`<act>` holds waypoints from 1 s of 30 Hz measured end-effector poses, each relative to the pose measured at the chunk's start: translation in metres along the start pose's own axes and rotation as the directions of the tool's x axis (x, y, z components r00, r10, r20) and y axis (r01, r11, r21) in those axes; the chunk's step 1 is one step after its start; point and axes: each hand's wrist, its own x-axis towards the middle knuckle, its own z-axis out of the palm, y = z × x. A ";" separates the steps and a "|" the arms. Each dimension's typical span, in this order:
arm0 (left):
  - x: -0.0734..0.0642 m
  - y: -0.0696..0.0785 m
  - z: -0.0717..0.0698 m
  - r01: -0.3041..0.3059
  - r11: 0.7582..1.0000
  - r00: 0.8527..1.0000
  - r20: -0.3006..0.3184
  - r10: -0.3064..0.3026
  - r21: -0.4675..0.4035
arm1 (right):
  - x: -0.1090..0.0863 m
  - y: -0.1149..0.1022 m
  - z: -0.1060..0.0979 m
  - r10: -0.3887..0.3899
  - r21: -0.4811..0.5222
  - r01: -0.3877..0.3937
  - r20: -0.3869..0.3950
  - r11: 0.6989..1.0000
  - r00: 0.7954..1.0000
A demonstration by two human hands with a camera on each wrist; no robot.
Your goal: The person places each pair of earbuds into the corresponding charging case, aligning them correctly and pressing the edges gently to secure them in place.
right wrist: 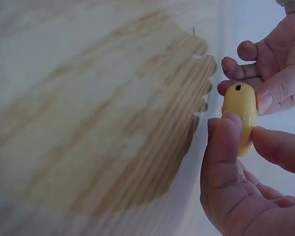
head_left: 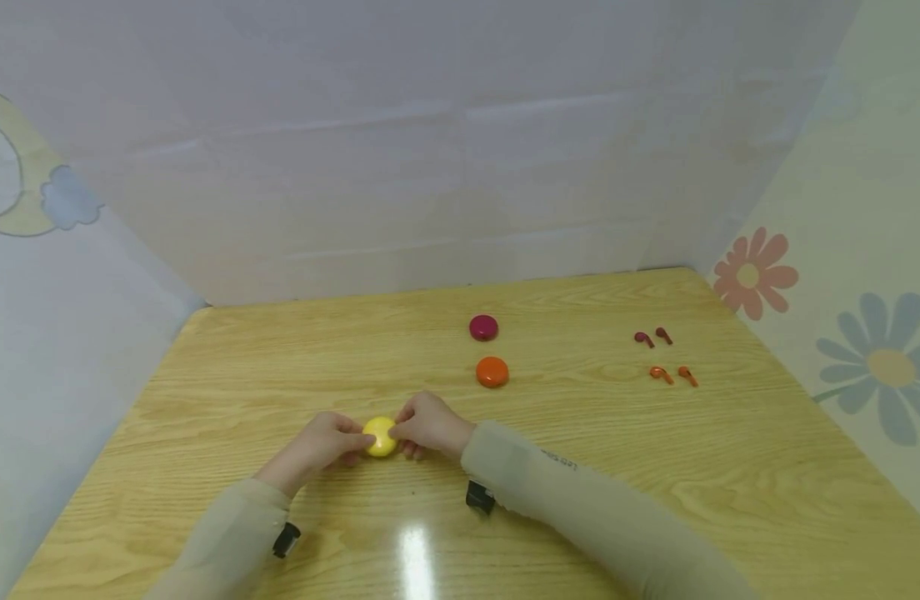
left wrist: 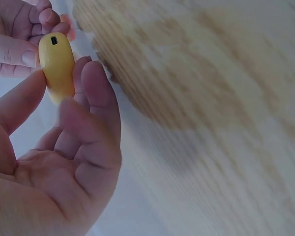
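Observation:
A round yellow earbud case (head_left: 380, 437), its lid closed, is between my two hands over the front left-middle of the table. My left hand (head_left: 329, 440) pinches its left side between thumb and fingers. From the other side my right hand (head_left: 431, 425) pinches it the same way. A small dark charging port shows on the edge of the yellow case (left wrist: 57, 64) in the left wrist view. In the right wrist view the yellow case (right wrist: 241, 115) also shows this port, with fingertips on both of its faces.
Farther back on the wooden table (head_left: 280, 350) sit an orange case (head_left: 492, 372) and a magenta case (head_left: 483, 327). At the right lie a pair of orange earbuds (head_left: 661, 374) and a pair of magenta earbuds (head_left: 643, 339). Fabric walls (head_left: 460, 167) border the table.

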 end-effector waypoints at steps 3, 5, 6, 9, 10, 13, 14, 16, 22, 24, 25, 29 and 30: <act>-0.001 -0.001 0.000 -0.011 1.000 1.000 0.005 0.011 0.002 | 0.001 0.000 0.001 0.012 -0.016 -0.012 0.009 1.000 1.000; -0.001 -0.002 0.001 -0.020 1.000 1.000 0.001 0.020 0.006 | 0.002 0.000 0.001 0.024 -0.025 -0.024 0.011 0.999 1.000; -0.001 -0.002 0.001 -0.025 1.000 1.000 0.000 0.025 0.006 | 0.003 -0.001 0.001 0.029 -0.031 -0.028 0.010 0.999 1.000; -0.001 -0.002 0.002 -0.056 0.998 0.998 0.002 0.056 0.025 | 0.003 -0.001 0.002 0.035 -0.047 -0.034 0.009 0.998 0.999; -0.001 -0.002 0.002 -0.059 0.998 0.998 -0.003 0.060 0.032 | 0.004 -0.001 0.002 0.034 -0.053 -0.033 0.009 0.998 0.999; -0.001 0.000 0.003 -0.081 0.994 0.997 -0.006 0.081 0.068 | 0.005 -0.001 0.002 0.031 -0.064 -0.030 0.011 0.997 0.999; -0.001 0.000 0.003 -0.082 0.993 0.996 -0.010 0.083 0.080 | 0.005 -0.001 0.003 0.030 -0.066 -0.030 0.012 0.997 0.999; -0.001 0.002 0.003 -0.074 0.992 0.997 -0.017 0.076 0.106 | 0.005 -0.001 0.003 0.034 -0.070 -0.033 0.013 0.997 0.999; -0.002 0.007 0.005 -0.033 0.986 0.999 -0.023 0.037 0.164 | 0.005 -0.003 0.003 0.039 -0.095 -0.037 0.014 0.995 0.999; -0.003 0.009 0.006 -0.028 0.985 0.999 -0.022 0.032 0.171 | 0.005 -0.004 0.003 0.039 -0.103 -0.038 0.015 0.994 0.999; -0.004 0.009 0.006 -0.026 0.984 0.999 -0.020 0.030 0.174 | 0.005 -0.004 0.003 0.041 -0.105 -0.039 0.016 0.994 0.999; -0.004 0.009 0.006 -0.030 0.983 0.999 -0.019 0.034 0.184 | 0.006 -0.003 0.003 0.041 -0.100 -0.040 0.017 0.994 0.999; -0.004 0.009 0.006 -0.030 0.983 0.999 -0.021 0.034 0.182 | 0.007 -0.003 0.003 0.039 -0.099 -0.038 0.017 0.994 0.999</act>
